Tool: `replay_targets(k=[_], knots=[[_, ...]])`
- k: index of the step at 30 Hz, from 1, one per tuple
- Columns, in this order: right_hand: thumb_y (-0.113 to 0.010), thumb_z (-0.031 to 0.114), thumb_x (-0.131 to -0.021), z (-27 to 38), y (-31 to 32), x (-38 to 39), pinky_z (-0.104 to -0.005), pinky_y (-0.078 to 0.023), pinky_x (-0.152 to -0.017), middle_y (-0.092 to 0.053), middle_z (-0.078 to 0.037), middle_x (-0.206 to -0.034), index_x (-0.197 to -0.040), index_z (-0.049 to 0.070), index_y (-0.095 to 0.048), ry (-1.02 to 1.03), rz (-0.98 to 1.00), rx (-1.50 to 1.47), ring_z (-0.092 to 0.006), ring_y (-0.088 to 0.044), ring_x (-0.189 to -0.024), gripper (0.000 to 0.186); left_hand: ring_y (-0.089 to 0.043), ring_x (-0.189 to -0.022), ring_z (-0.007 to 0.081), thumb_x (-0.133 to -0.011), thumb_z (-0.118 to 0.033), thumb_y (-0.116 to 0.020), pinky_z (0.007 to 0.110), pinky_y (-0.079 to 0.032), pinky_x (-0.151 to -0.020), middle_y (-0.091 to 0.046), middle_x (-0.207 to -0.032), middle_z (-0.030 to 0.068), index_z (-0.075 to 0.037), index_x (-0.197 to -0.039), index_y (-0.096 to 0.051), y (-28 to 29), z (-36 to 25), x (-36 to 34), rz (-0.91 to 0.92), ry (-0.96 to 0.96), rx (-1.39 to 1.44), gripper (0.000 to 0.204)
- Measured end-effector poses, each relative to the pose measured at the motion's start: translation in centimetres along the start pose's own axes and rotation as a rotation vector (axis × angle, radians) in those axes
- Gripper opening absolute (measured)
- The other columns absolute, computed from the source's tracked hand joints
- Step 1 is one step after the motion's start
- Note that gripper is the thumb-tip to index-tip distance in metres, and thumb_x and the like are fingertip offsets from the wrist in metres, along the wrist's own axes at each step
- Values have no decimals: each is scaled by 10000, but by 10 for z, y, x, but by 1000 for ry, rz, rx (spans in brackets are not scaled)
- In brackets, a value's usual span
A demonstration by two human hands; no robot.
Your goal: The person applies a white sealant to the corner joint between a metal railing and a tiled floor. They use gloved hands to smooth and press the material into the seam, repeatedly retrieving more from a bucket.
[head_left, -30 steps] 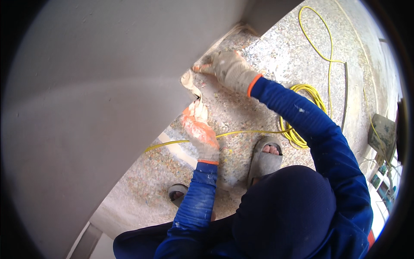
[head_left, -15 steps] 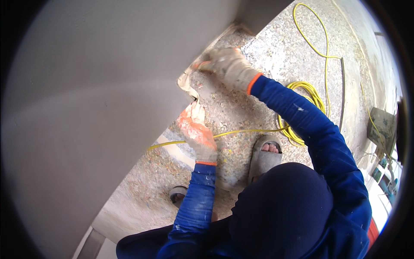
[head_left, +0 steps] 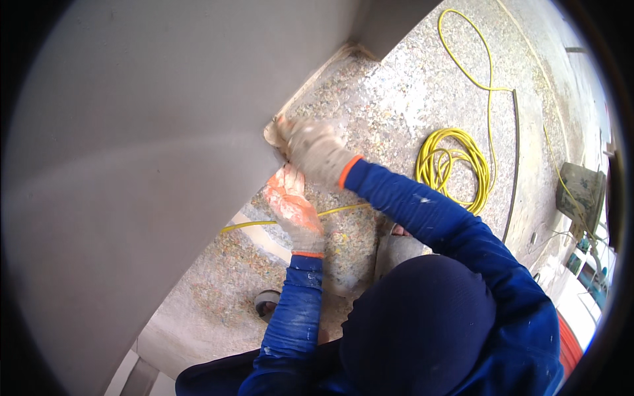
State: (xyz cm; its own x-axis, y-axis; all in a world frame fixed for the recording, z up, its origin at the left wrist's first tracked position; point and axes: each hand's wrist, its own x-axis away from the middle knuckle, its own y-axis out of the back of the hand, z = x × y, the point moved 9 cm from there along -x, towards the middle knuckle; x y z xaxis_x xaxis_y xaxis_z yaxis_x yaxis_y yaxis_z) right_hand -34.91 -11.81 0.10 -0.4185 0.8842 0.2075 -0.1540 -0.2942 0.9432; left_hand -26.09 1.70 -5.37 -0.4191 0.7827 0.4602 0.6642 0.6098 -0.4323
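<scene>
A limp beige strip, like tape or cloth, runs along the lower edge of a big smooth grey wall. My left hand, in a pale glove with a smeared orange palm, is at the wall edge just below the corner. Its fingers close at the strip's near end, which is mostly hidden. Just above it, my right hand, gloved too and blurred by motion, reaches to the strip at the corner. Its fingertips are too smeared to show whether they grip.
Behind my right forearm lies a coiled yellow hose or cable on the speckled floor; its line passes under my left wrist. A dark thin rod and a grey bucket-like container are at the right. My sandalled feet are below.
My right hand has moved left and nearer, down along the strip to the corner beside my left hand. The loose stretch between the hands now mostly lies out of sight. My left hand shifts slightly.
</scene>
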Motion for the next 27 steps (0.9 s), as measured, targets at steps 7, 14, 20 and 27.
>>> replay_targets(k=[7, 14, 20, 27], knots=[[-780, 211, -839, -97, 33, -21, -400, -590, -850, -659, -197, -1198, -1449, -138, -411, -390, 80, 119, -300, -680, -1105, 795, -410, -1437, 345, -1083, -517, -378, 512, -281, -1230, -420, -1552, 216, -16, -1540, -371, 2, 1, -5, 49, -25, -40, 678], [-645, 187, -943, 8, -13, -3, -483, -582, -841, -682, -146, -1203, -1350, 17, -568, 41, 103, -62, -295, -699, -1089, 448, -367, -1468, 354, -1087, -525, -357, 512, -243, -1249, -375, -1589, 214, -26, -1563, -335, 3, 2, 0, 11, -18, -89, 690], [-624, 212, -972, -12, -10, -12, -427, -572, -895, -654, -169, -1208, -1342, 46, -572, -43, 48, -197, -338, -672, -1108, 409, -350, -1480, 368, -1086, -532, -356, 512, -222, -1262, -352, -1605, 217, -31, -1573, -321, 1, 4, 0, 50, 11, -26, 700], [-616, 220, -969, -7, -20, -17, -430, -571, -864, -665, -139, -1194, -1268, 103, -645, 59, 60, -253, -321, -684, -1076, 323, -327, -1494, 383, -1081, -533, -371, 519, -217, -1264, -327, -1617, 225, -25, -1585, -305, 0, 3, 0, 9, 22, 14, 719]])
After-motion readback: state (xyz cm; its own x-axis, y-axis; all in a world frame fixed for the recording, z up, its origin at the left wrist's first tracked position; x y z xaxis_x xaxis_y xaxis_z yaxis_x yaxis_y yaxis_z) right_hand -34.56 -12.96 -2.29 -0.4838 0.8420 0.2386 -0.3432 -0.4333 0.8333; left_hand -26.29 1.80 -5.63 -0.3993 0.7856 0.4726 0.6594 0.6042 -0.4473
